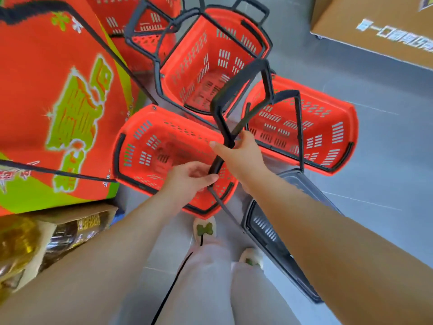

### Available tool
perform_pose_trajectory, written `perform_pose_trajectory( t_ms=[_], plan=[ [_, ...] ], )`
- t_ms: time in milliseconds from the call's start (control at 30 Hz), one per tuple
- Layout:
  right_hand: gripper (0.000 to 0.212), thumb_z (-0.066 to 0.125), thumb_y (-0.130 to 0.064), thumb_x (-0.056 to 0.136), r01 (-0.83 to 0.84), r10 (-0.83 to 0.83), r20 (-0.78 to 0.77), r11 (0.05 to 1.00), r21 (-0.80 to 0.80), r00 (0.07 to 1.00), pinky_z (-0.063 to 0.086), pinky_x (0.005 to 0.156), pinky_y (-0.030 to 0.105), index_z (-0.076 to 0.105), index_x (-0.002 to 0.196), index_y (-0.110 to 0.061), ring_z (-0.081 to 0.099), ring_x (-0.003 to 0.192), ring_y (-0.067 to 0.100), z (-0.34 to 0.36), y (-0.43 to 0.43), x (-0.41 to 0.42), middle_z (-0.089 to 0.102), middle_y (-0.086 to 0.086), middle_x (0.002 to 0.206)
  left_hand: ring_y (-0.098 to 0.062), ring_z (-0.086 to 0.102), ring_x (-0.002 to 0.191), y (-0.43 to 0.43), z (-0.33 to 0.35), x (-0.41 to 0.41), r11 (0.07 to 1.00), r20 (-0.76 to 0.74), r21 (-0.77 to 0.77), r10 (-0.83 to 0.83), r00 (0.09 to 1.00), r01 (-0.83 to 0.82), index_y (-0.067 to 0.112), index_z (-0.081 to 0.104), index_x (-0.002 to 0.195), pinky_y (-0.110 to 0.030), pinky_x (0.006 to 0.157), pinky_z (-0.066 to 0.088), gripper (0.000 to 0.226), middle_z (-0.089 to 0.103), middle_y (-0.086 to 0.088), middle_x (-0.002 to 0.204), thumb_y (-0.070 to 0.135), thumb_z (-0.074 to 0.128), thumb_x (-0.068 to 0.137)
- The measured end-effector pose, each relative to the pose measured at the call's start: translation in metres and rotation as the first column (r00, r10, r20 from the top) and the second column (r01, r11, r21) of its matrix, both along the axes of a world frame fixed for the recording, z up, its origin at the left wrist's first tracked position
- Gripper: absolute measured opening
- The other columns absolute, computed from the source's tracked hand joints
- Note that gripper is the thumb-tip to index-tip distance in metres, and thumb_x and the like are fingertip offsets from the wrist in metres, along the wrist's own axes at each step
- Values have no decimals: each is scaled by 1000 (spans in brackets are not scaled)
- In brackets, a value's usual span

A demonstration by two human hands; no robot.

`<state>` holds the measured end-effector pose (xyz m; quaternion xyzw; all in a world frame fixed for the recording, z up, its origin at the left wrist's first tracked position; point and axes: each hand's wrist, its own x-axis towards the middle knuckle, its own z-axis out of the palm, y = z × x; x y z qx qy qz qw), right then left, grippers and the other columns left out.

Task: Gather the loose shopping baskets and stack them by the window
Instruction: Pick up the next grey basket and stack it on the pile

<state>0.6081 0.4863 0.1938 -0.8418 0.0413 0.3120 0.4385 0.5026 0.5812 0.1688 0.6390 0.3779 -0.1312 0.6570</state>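
Observation:
Several red shopping baskets with black handles fill the middle of the view. The nearest red basket (150, 151) hangs tilted under my hands. My left hand (189, 179) grips its black handle (216, 163) low down, and my right hand (241, 151) holds the black handles higher up. A second red basket (328, 134) lies to the right, also hanging from a handle by my right hand. A third red basket (210, 64) stands behind them, and a fourth red basket (140, 31) sits at the back left. A dark grey basket (269, 233) is under my right forearm.
A large orange and green carton (58, 102) stands at the left, close against the baskets. Bottles of oil in a box (35, 245) sit at the lower left. A brown cardboard box (375, 26) lies at the top right. Grey floor (375, 184) stretches to the right.

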Motion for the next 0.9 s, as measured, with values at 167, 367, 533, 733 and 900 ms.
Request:
perform_pose_trajectory(
  t_ms=[167,367,533,733,900],
  plan=[
    [29,54,-34,85,159,-151,136,986,-48,979,31,53,29,49,103,-11,49,65,17,27,-34,-25,54,-3,76,-15,59,73,-24,43,-7,959,-50,50,-276,960,278,5,72,96,-25,74,52,24,67,-6,78,4,79,73],
    [12,53,-22,85,190,-176,258,981,-30,950,29,46,26,46,92,-15,45,59,13,47,-121,-42,45,-11,65,-4,58,66,-72,51,-20,948,-49,180,-259,965,264,8,71,99,-13,65,50,21,66,5,77,14,75,80],
    [15,61,-27,83,261,-290,162,948,180,943,51,68,39,50,87,-16,62,79,29,58,-213,-73,61,6,77,-19,58,66,-155,38,-38,921,-65,295,-247,967,255,25,68,77,-39,73,53,8,67,-4,75,22,74,81],
    [13,69,-13,80,526,-500,-165,798,295,850,60,60,39,63,91,-9,68,74,25,46,-376,-130,68,16,88,-4,56,47,-284,36,-74,904,-47,343,-256,965,257,20,70,84,-22,53,48,3,62,9,62,21,72,82],
    [31,63,-8,86,773,-592,-538,603,199,600,56,76,38,57,115,0,66,84,25,16,-480,-169,66,14,105,-14,57,61,-356,32,-94,910,-67,311,-268,961,275,12,69,89,-22,63,52,6,63,1,70,16,70,84]
  ],
)
